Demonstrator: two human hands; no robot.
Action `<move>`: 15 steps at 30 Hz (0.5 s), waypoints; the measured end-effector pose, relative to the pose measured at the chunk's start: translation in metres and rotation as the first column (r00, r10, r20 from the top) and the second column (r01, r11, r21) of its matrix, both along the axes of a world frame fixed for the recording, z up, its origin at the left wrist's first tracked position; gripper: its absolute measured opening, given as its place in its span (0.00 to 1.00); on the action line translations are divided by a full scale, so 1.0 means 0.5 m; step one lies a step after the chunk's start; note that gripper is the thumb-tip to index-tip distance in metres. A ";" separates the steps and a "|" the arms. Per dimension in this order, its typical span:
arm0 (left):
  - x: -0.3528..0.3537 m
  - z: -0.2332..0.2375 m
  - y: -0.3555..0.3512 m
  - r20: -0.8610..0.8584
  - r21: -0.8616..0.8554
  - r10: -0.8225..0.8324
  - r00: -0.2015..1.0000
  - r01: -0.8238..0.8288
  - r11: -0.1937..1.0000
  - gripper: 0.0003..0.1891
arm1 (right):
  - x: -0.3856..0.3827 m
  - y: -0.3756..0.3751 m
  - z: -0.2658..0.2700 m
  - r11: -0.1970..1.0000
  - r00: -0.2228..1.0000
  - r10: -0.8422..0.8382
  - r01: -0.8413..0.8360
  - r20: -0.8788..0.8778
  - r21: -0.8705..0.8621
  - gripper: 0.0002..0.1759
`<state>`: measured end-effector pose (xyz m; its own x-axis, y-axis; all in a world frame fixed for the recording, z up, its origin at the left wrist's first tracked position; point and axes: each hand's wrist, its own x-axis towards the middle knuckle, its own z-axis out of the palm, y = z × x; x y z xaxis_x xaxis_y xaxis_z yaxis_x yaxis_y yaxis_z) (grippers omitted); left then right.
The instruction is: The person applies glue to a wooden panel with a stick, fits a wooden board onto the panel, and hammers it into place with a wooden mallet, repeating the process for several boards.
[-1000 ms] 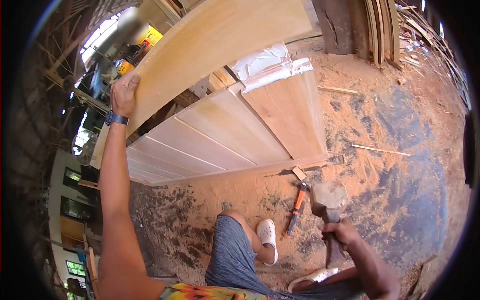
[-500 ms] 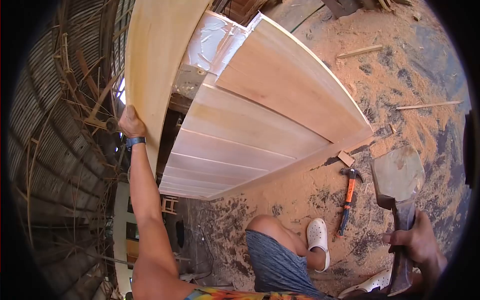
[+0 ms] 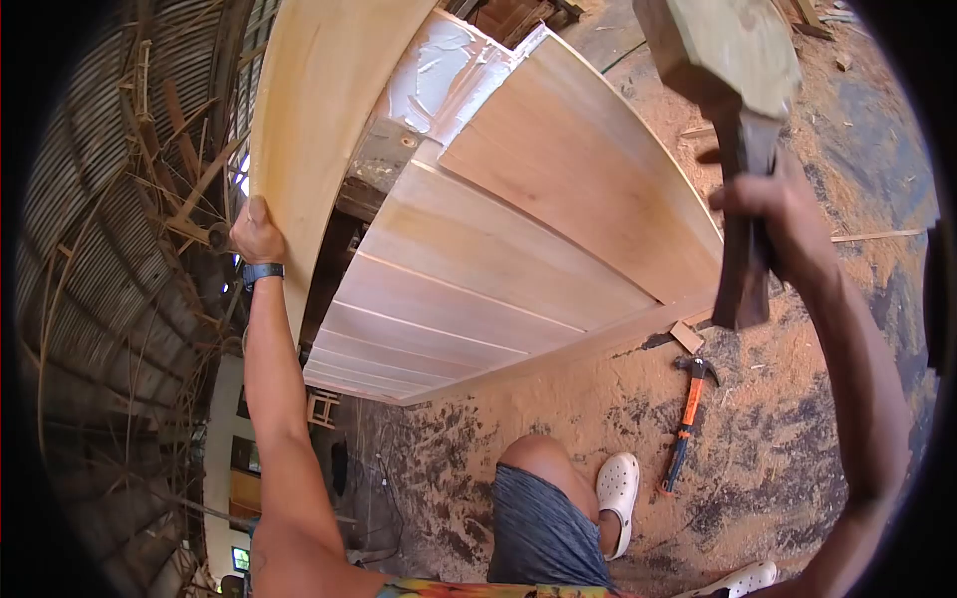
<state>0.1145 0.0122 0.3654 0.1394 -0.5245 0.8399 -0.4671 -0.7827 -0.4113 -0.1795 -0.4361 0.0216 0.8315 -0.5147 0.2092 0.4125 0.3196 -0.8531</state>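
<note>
My left hand (image 3: pixel 257 234), with a watch on its wrist, is closed on the left edge of a long pale wooden board (image 3: pixel 324 110) that stands along the left. My right hand (image 3: pixel 788 214) is wrapped round the dark handle of a wooden mallet (image 3: pixel 733 55), held up at the upper right with its blocky head toward the top. Between the hands lies a slatted wooden panel (image 3: pixel 478 254) with a curved outer edge. White paste (image 3: pixel 434 70) is smeared on the end of the frame beside the board. The fingertips of my left hand are hidden behind the board.
A claw hammer (image 3: pixel 688 424) with an orange and black handle lies on the sawdust-covered floor (image 3: pixel 558 399). Near its head is a small wood block (image 3: pixel 687 337). A thin strip of wood (image 3: pixel 877 236) lies at the right. Scrap sticks (image 3: pixel 184 189) hang along the corrugated wall.
My right hand has raised the mallet from the lower right to the upper right, over the panel's far corner. My left hand stays on the board; the view has shifted slightly.
</note>
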 end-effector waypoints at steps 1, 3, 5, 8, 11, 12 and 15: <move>-0.012 -0.007 -0.007 -0.020 -0.013 -0.013 1.000 0.013 1.000 0.37 | 0.035 -0.011 0.010 0.995 0.994 -0.091 0.090 0.059 0.031 0.19; -0.022 -0.004 -0.008 -0.027 -0.023 -0.027 0.999 0.026 0.999 0.37 | 0.105 -0.032 -0.002 0.994 0.993 -0.092 0.087 0.075 0.063 0.16; -0.011 0.006 0.007 -0.016 -0.018 0.025 1.000 -0.026 1.000 0.37 | 0.152 -0.031 -0.009 0.991 0.990 -0.097 0.087 0.100 0.098 0.13; -0.029 0.001 0.000 -0.012 0.000 0.007 1.000 -0.007 1.000 0.37 | 0.213 0.002 -0.011 0.986 0.968 -0.123 0.095 0.219 0.137 0.11; -0.033 -0.007 -0.015 0.035 0.019 -0.087 0.996 0.087 0.996 0.38 | 0.239 0.019 -0.016 0.995 0.966 -0.083 0.066 0.243 0.080 0.18; -0.030 -0.002 -0.010 0.019 0.029 -0.044 0.999 0.044 0.999 0.38 | 0.240 0.020 -0.014 0.994 0.967 -0.066 0.043 0.247 0.098 0.16; -0.025 -0.002 -0.006 0.011 0.033 0.005 1.000 -0.006 0.999 0.37 | 0.246 0.031 -0.012 0.991 0.965 -0.029 -0.007 0.260 0.136 0.14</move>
